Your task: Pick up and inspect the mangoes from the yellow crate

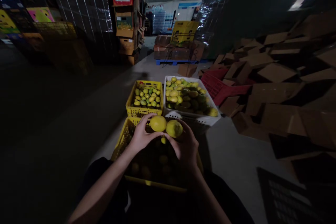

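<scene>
- Left hand (144,133): partly closed, fingers curved over and thumb beneath; had hold of the first lemon (158,123).
- Right hand (187,143): partly closed and in shadow, thumb extended toward the left thumb; had hold of the second lemon (174,128). Exact finger contact on its far side could not be told.
- Both lemons were raised between the hands, side by side, the second slightly lower. Whether they touched could not be told.
- Directly below the hands: near yellow crate (120,140), its interior dark, with a few dim round fruits (163,159) visible. Fill level could not be told.
- Beyond the left hand: far yellow crate (139,113), holding yellow and green fruit (147,97).
- Beyond the right hand: white crate (203,120), heaped with yellow-green fruit (173,93), partly shaded.
- Farther out, right of the hands: red crate (215,85), tilted against a pile of cardboard boxes (278,119).
- Well ahead of the hands: blue pallet (173,62) carrying cartons, a yellow carton (183,32) on top.
- The three fruit crates stood on a grey floor (153,71).
</scene>
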Demonstrator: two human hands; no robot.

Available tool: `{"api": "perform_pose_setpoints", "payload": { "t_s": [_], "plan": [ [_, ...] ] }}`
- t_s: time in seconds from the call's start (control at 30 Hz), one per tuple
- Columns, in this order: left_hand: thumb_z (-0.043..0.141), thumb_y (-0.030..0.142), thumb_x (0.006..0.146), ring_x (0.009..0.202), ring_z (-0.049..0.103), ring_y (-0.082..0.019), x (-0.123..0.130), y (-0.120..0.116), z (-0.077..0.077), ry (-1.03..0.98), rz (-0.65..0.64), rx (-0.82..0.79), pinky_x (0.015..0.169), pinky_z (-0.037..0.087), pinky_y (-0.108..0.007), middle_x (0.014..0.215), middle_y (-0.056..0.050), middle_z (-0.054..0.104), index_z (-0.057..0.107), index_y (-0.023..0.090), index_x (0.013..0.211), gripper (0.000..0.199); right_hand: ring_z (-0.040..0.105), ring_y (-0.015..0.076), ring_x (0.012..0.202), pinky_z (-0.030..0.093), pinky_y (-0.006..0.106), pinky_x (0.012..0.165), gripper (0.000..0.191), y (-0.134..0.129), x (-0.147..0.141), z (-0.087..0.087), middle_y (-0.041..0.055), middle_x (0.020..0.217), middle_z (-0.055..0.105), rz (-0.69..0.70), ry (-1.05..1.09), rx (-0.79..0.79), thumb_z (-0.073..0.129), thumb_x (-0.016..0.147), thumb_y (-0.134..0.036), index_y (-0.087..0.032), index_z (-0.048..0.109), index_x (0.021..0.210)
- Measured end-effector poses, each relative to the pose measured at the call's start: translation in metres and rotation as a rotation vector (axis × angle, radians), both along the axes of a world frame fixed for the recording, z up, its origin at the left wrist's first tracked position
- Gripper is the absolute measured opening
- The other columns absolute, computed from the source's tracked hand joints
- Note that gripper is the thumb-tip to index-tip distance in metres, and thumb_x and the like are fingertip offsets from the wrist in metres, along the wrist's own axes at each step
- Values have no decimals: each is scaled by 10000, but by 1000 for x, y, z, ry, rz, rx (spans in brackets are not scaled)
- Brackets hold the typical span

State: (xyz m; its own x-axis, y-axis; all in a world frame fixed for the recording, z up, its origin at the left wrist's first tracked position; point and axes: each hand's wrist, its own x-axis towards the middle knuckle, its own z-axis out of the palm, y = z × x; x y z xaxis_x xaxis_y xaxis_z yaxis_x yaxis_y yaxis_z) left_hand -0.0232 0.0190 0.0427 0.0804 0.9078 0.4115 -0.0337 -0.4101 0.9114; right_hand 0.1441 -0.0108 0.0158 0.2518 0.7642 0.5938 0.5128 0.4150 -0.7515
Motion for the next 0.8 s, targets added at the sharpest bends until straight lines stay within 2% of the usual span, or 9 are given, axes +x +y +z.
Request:
{"api": "perform_pose_setpoints", "payload": {
  "t_s": [0.1, 0.17, 0.23, 0.3, 0.37, 0.43, 0.57, 0.67, 0.8],
  "plan": [
    [827, 226, 605, 1112, 541, -242, -2, -3, 4, 51, 37, 56, 1022, 359, -351, 1155, -64, 628, 647, 244, 1089, 517, 580, 273, 1136, 467, 483, 998, 515, 0, 3, 3, 88, 1222, 631, -49, -171, 96, 711, 738, -266, -274, 547, 1226],
    [823, 218, 609, 1109, 544, -241, -3, -4, 6, 49, 40, 60, 1022, 360, -350, 1151, -63, 631, 659, 249, 1079, 499, 574, 273, 1144, 456, 483, 1007, 502, 0, 1, 5, 89, 1220, 630, -48, -168, 100, 710, 739, -259, -280, 544, 1213],
    [838, 210, 581, 1105, 546, -244, -3, -3, 8, 24, 31, 43, 1021, 366, -352, 1146, -64, 633, 668, 247, 1070, 519, 593, 266, 1110, 480, 474, 969, 553, 0, -1, 8, 87, 1203, 634, -13, -20, 42, 743, 705, -270, -278, 509, 1206],
    [866, 198, 521, 1111, 541, -250, -3, -1, 7, -20, 19, 8, 1018, 379, -357, 1144, -66, 629, 676, 236, 1058, 571, 634, 251, 1017, 532, 439, 871, 605, 0, -3, 11, 69, 1141, 653, 88, 236, -52, 787, 646, -287, -280, 471, 1161],
    [880, 197, 485, 1099, 548, -248, -4, 2, 5, -113, -5, -79, 999, 407, -357, 1132, -63, 632, 679, 221, 1044, 595, 660, 230, 913, 556, 384, 771, 566, 0, -2, 15, 42, 1047, 675, 226, 477, -169, 804, 612, -303, -275, 472, 1070],
    [873, 221, 506, 1068, 573, -237, -5, 4, 3, -247, -65, -232, 974, 437, -351, 1103, -60, 651, 678, 200, 1033, 562, 664, 225, 884, 551, 355, 741, 473, 1, 2, 18, 34, 1005, 684, 340, 627, -270, 788, 619, -327, -263, 504, 992],
    [835, 254, 583, 996, 635, -218, -8, 5, 0, -463, -235, -522, 934, 482, -338, 1000, -57, 695, 685, 173, 965, 419, 666, 250, 933, 545, 393, 786, 415, 4, 9, 15, 42, 1051, 686, 477, 793, -392, 716, 691, -398, -267, 562, 1053],
    [828, 217, 587, 949, 661, -215, -10, 6, -3, -541, -321, -622, 923, 507, -358, 922, -52, 706, 682, 170, 898, 347, 671, 281, 938, 556, 437, 767, 431, 10, 10, 6, 60, 1023, 699, 485, 838, -436, 662, 721, -490, -255, 583, 1074],
    [810, 233, 629, 911, 670, -207, -9, 8, -4, -631, -329, -723, 918, 520, -372, 880, -54, 708, 660, 164, 848, 275, 674, 290, 941, 565, 457, 727, 465, 16, 7, -3, 79, 1080, 692, 443, 905, -457, 602, 723, -602, -261, 581, 1038]
  ]
}}
